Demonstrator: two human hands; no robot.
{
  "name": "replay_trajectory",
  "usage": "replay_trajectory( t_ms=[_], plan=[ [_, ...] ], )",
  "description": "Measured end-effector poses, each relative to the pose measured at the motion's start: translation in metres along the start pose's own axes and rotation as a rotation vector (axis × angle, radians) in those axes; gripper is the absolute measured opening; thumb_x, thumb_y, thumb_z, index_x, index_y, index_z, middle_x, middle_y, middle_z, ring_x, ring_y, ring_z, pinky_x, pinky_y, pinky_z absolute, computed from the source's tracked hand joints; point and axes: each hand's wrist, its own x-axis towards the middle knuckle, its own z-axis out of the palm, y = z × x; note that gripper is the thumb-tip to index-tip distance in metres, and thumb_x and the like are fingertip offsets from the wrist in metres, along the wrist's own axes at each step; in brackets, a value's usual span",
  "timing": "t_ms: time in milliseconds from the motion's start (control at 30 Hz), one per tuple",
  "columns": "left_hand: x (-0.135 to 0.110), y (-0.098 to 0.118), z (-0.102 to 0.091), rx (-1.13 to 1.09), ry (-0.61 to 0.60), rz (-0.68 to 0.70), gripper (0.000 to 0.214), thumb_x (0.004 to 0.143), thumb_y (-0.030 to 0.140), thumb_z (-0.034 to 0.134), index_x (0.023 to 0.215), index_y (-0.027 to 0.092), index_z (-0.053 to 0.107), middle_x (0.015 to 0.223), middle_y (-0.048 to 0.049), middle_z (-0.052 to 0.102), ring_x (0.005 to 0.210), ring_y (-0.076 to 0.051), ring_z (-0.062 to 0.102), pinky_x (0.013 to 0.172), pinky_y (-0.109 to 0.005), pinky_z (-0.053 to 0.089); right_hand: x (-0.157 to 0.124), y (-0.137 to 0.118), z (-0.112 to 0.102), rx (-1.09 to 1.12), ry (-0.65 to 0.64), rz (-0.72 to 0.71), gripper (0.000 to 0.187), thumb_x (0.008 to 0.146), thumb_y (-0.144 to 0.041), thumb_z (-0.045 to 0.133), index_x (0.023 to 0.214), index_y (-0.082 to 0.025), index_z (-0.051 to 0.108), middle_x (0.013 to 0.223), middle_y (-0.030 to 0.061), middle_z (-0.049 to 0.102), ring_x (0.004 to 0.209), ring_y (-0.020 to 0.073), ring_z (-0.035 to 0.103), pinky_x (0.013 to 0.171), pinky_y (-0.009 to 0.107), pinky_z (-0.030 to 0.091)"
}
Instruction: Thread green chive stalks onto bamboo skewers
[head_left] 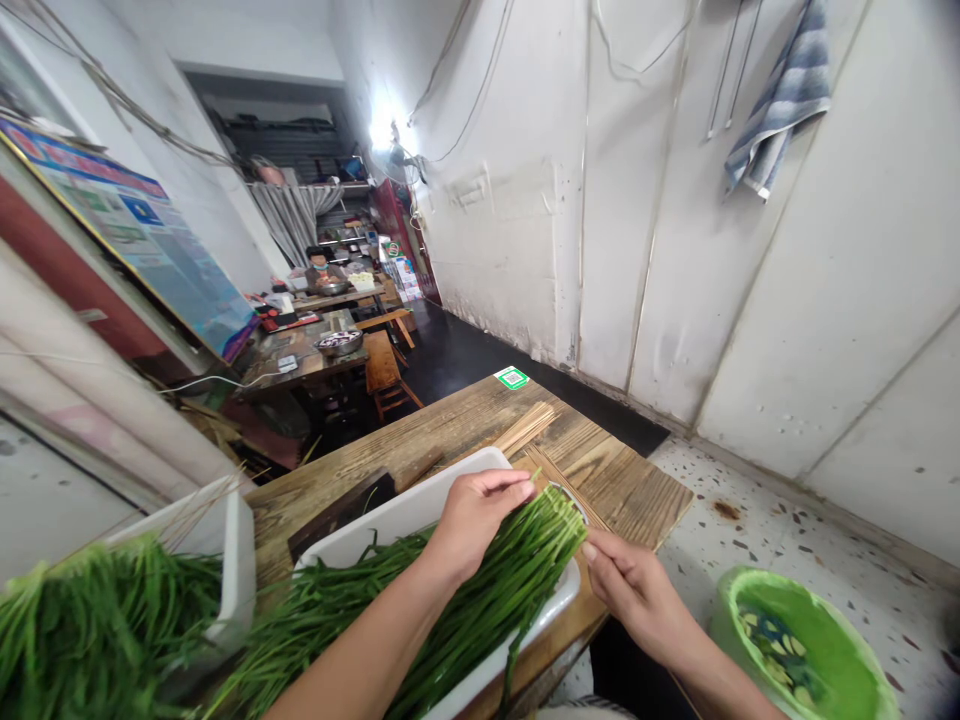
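A long bunch of garlic chives (480,590) lies in a white plastic tray (484,462), with its pale cut ends toward the tray's right end. My left hand (480,515) is over the bunch, thumb and index finger pinched on a chive whose pale green end sticks out past the fingertips. Beside the cut ends, at the right rim of the tray, my right hand (630,580) is closed in a pinch. What sits between its fingertips is too small to make out.
Thin bamboo skewers (525,428) and a dark cleaver (345,512) lie on the wooden table (630,470). More chives (97,620) fill a white bin (238,560) at left. A green bucket (847,640) stands on the floor at right. A person (324,270) sits farther back.
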Motion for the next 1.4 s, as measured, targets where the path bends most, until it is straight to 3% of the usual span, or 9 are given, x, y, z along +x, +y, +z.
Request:
replay_trajectory(
  t_ms=[333,633,967,1400],
  plan=[
    [-0.0004,0.0027,0.0008,0.061,0.016,0.009,0.032,0.06,0.033,0.076,0.087,0.016,0.075,0.081,-0.0066,0.073,0.08,-0.021,0.065,0.075,-0.029,0.049,-0.002,0.0059,-0.0008,-0.028,0.0,0.018,0.037,0.093,-0.045,0.04,0.08,-0.016,0.057,0.057,-0.0053,0.028,0.05,0.0095,0.027,0.045,0.021,0.025],
    [0.001,-0.0001,0.0008,-0.04,-0.1,-0.034,0.029,0.067,0.033,0.072,0.09,0.015,0.074,0.077,-0.0046,0.072,0.073,-0.016,0.063,0.073,-0.026,0.047,-0.0015,0.0062,-0.0012,-0.017,-0.016,0.01,0.034,0.094,-0.043,0.039,0.088,-0.015,0.057,0.059,-0.0054,0.026,0.051,0.0099,0.027,0.045,0.022,0.023],
    [0.0028,-0.0007,0.0016,-0.16,-0.055,-0.059,0.031,0.063,0.03,0.076,0.088,0.013,0.073,0.076,-0.0053,0.071,0.072,-0.014,0.061,0.074,-0.026,0.046,-0.0011,0.0083,-0.0019,-0.014,-0.005,-0.006,0.03,0.095,-0.038,0.04,0.078,-0.016,0.053,0.059,-0.0054,0.027,0.051,0.0088,0.026,0.044,0.021,0.023],
    [0.0004,-0.0012,0.0017,-0.076,-0.056,-0.055,0.032,0.064,0.031,0.075,0.09,0.014,0.074,0.079,-0.0061,0.073,0.076,-0.017,0.063,0.075,-0.028,0.047,-0.0021,0.0094,-0.0009,0.02,-0.026,0.003,0.028,0.094,-0.037,0.041,0.089,-0.014,0.057,0.058,-0.0061,0.025,0.048,0.0079,0.024,0.042,0.02,0.021]
  ],
)
